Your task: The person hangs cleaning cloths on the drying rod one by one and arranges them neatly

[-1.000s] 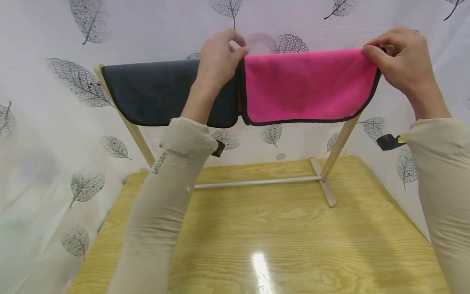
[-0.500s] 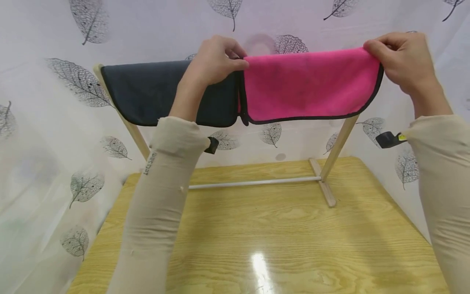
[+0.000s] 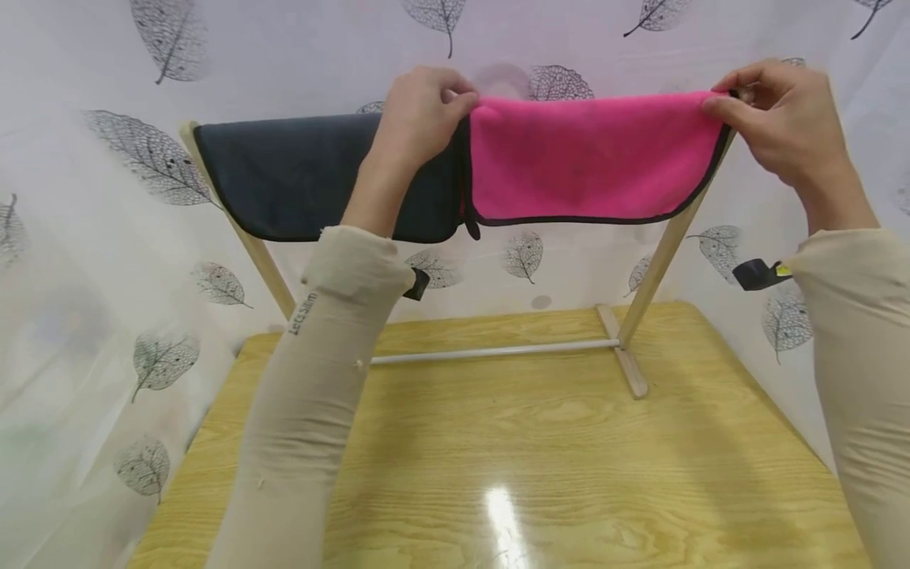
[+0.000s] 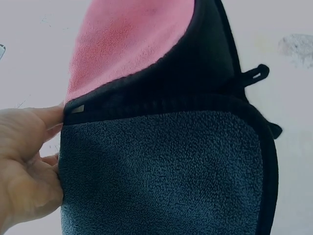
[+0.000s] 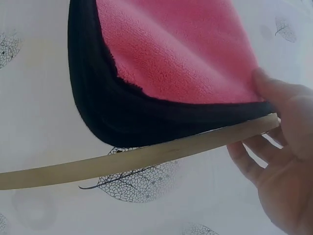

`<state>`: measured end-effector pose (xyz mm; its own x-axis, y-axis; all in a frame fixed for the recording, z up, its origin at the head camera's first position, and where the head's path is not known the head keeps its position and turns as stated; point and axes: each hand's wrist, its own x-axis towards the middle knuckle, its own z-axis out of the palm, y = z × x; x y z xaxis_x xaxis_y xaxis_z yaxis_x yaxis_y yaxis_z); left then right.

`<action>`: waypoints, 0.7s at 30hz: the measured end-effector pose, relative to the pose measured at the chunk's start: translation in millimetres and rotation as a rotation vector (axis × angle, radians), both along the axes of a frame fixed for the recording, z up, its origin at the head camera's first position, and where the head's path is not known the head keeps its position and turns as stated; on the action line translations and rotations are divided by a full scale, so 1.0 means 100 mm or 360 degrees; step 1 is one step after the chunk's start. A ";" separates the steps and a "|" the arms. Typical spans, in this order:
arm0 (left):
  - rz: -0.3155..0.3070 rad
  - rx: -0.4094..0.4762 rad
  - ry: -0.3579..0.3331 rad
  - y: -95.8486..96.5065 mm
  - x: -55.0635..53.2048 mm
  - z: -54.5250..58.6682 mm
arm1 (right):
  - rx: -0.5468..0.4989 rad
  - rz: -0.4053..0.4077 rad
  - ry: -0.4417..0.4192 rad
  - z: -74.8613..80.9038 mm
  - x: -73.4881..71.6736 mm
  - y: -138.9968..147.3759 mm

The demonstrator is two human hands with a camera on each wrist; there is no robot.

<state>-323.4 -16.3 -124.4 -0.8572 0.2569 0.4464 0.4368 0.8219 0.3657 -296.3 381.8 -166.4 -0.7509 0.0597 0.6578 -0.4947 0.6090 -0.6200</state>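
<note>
A pink towel (image 3: 590, 158) with black edging hangs folded over the top of a wooden rack. Beside it on the left, a dark grey towel (image 3: 298, 178) hangs the same way. My left hand (image 3: 423, 114) pinches the pink towel's upper left corner, where the two towels meet. At the upper right corner, my right hand (image 3: 792, 118) pinches the pink towel between thumb and finger, close to the rack's right post (image 3: 661, 253). In the left wrist view, a small black loop (image 4: 257, 75) sticks out from the edging. The rack's top bar is hidden under the cloth.
The rack's white lower rod (image 3: 498, 352) and wooden foot (image 3: 626, 363) stand on a wood-grain table (image 3: 569, 458). Behind hangs a pale curtain (image 3: 85, 316) printed with leaves. Small black devices (image 3: 757, 274) sit at both wrists.
The pink towel's lower edge has risen and become more level. Its upper left corner has been raised by my left hand. My right hand has shifted slightly right.
</note>
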 end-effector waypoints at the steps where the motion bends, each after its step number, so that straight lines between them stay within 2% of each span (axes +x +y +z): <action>1: -0.0001 -0.0008 0.0001 -0.01 0.00 0.00 | 0.0015 -0.0003 -0.0001 0.01 -0.01 0.00; 5: -0.0032 -0.0039 -0.0011 -0.04 0.01 0.01 | 0.0016 -0.0001 -0.0009 0.06 -0.02 -0.01; 11: -0.0110 -0.0062 -0.0098 -0.08 0.02 0.02 | -0.0076 0.0071 -0.0048 0.07 -0.03 -0.01; 15: -0.0144 -0.0056 -0.0158 -0.10 0.03 0.03 | -0.0226 0.0208 -0.0096 0.03 -0.01 0.03; 16: -0.0150 -0.0044 -0.0164 -0.10 0.03 0.03 | -0.0311 0.0287 -0.0101 0.01 -0.01 0.04; 21: -0.0158 0.0045 -0.0198 -0.10 0.02 0.03 | -0.0997 0.0770 -0.0187 -0.05 -0.04 0.05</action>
